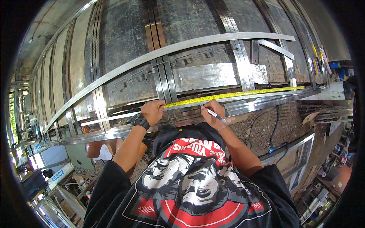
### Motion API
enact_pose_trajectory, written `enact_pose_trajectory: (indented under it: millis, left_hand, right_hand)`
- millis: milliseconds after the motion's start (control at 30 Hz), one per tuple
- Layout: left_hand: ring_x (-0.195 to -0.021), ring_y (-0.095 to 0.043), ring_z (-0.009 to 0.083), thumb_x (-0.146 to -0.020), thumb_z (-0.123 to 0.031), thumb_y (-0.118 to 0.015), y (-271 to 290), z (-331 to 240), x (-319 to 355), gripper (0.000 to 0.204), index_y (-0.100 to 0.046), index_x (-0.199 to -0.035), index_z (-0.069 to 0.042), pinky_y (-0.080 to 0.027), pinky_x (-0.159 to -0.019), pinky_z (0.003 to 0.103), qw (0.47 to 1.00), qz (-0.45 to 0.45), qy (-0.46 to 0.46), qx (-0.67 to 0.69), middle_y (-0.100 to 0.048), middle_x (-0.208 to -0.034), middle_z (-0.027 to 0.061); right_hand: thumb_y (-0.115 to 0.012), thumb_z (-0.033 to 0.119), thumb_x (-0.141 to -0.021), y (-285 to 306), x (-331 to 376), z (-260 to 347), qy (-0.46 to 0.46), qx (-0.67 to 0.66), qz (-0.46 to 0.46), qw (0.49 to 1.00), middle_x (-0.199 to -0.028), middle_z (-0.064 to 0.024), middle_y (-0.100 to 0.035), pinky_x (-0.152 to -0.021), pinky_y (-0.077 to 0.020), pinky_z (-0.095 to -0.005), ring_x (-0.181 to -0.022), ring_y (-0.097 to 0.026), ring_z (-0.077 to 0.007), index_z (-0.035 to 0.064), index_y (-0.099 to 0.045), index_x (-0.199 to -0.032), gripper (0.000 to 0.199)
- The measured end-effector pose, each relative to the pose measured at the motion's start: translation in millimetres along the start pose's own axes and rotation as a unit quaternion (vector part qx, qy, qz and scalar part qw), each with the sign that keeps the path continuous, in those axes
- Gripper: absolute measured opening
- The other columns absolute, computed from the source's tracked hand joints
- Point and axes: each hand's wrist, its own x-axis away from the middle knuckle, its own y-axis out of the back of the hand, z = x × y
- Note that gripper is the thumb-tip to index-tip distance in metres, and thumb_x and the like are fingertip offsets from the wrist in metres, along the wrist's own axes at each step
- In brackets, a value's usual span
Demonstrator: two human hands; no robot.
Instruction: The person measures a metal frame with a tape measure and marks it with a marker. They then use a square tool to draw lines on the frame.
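A yellow tape measure blade (pixel 235 94) stretches out to the right along silver metal strips. My left hand (pixel 153 111) is closed on its left end, with a dark watch (pixel 140 121) on that wrist. Just below the blade, my right hand (pixel 212 113) grips a white marker (pixel 219 118), its tip close to the metal strip (pixel 228 103) under the tape. Both hands are over the near edge of a large metal-barred frame. Whatever lies inside my left fingers is hidden.
A long silver bar (pixel 182 47) lies across the frame beyond my hands. Near its right end are a shorter bar (pixel 277 48) and a dark rectangular piece (pixel 254 52). At lower right, a cable (pixel 274 127) runs over gravel beside a metal-framed panel (pixel 300 161).
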Motion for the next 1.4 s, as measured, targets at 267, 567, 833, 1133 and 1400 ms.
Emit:
enact_pose_trajectory:
  millis: [267,567,833,1133,1400]
  left_hand:
    - [-0.094,-0.073,0.036,-0.094,-0.027,-0.068,6.3,-6.1,-1.1,0.02,-0.076,-0.107,-0.014,-0.057,-0.083,0.047,1.0,0.009,0.001,0.001,-0.078,-0.103,0.0101]
    - [-0.093,-0.073,0.0377,-0.094,-0.024,-0.068,0.8,0.8,-1.7,0.02,-0.077,-0.108,-0.013,-0.057,-0.083,0.048,1.0,-0.005,-0.018,0.024,-0.077,-0.101,0.0135]
    - [-0.093,-0.072,0.0399,-0.094,-0.022,-0.067,3.5,0.4,-3.6,0.019,-0.076,-0.107,-0.011,-0.057,-0.083,0.049,0.999,0.006,-0.024,0.035,-0.077,-0.101,0.0165]
    - [-0.093,-0.072,0.0395,-0.094,-0.021,-0.067,4.2,3.3,-5.4,0.019,-0.076,-0.107,-0.01,-0.057,-0.083,0.047,0.998,0.016,-0.032,0.046,-0.077,-0.101,0.0167]
    - [-0.094,-0.073,0.0389,-0.094,-0.019,-0.068,4.2,3.5,-4.9,0.021,-0.076,-0.109,-0.008,-0.058,-0.085,0.045,0.998,0.012,-0.03,0.049,-0.077,-0.102,0.0167]
  right_hand:
    - [-0.077,0.008,-0.087,1.1,0.2,0.9,0.003,0.006,0.001,1.0,-0.078,-0.0136,-0.065,-0.062,-0.0535,-0.0347,-0.067,-0.068,-0.025,0.0024,-0.063,-0.089,0.015]
    - [-0.077,0.008,-0.086,0.3,-0.1,-0.7,0.001,-0.011,-0.001,1.0,-0.078,-0.0137,-0.065,-0.062,-0.0531,-0.0348,-0.066,-0.067,-0.0252,0.0023,-0.063,-0.088,0.015]
    - [-0.076,0.009,-0.088,2.0,-0.6,1.2,0.01,-0.014,0.001,1.0,-0.078,-0.0135,-0.065,-0.061,-0.0531,-0.0339,-0.066,-0.068,-0.0238,0.0017,-0.063,-0.088,0.015]
    - [-0.076,0.011,-0.088,1.9,0.4,-1.0,0.008,-0.004,0.003,1.0,-0.078,-0.0141,-0.067,-0.062,-0.054,-0.0339,-0.067,-0.069,-0.0235,0.0018,-0.063,-0.092,0.017]
    - [-0.077,0.011,-0.088,-1.5,-2.9,2.8,0.01,-0.014,0.009,1.0,-0.079,-0.0138,-0.065,-0.064,-0.0537,-0.036,-0.069,-0.068,-0.0271,0.0023,-0.063,-0.092,0.016]
